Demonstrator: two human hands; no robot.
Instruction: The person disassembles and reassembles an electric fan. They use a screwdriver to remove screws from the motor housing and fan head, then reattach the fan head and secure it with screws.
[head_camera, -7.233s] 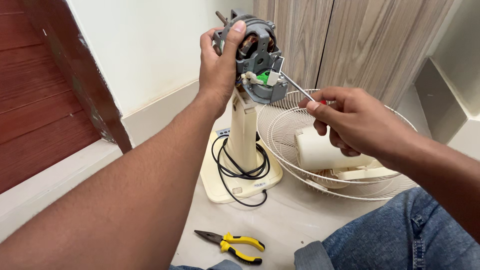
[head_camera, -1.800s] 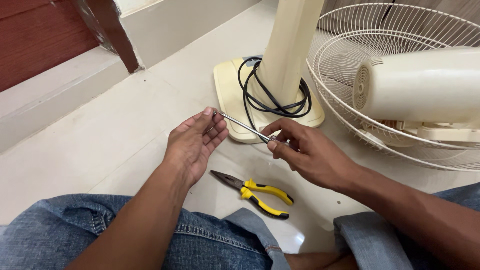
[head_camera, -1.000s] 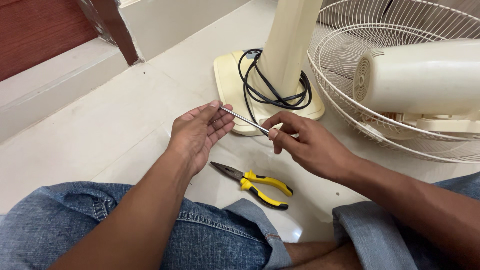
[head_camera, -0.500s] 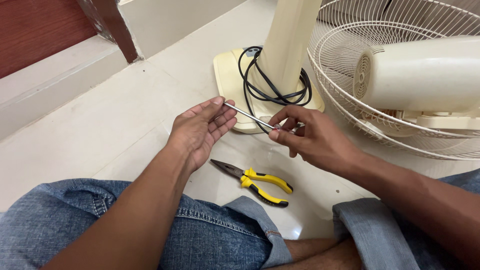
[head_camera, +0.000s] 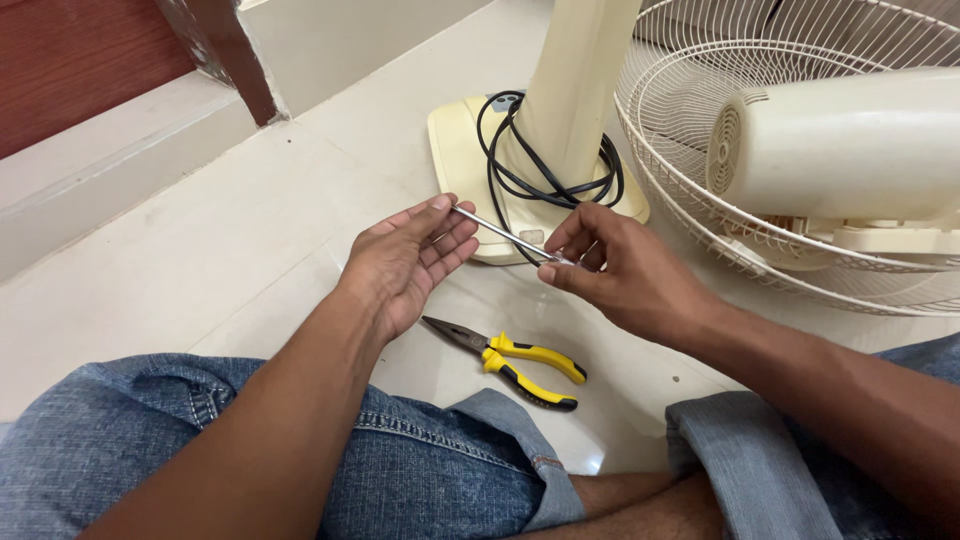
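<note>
My right hand (head_camera: 620, 272) pinches one end of a thin metal rod (head_camera: 503, 233), which looks like a screwdriver shaft, its handle hidden in my fingers. The rod's far tip rests against the fingertips of my left hand (head_camera: 405, 262), whose palm is turned up with fingers spread. Both hands hover over the pale floor in front of my knees in blue jeans. Yellow-handled pliers (head_camera: 510, 358) lie on the floor just below the hands.
A cream fan stand and base (head_camera: 560, 110) with a coiled black cord (head_camera: 545, 180) rises behind the hands. A cream motor housing (head_camera: 830, 145) lies in a white wire grille (head_camera: 680, 190) at right. A step and dark wooden post (head_camera: 225, 55) are at upper left.
I have left the fan's motor head and looked down to the floor. Both hands now hold the rod between them, and they drifted slightly up and right over the last second.
</note>
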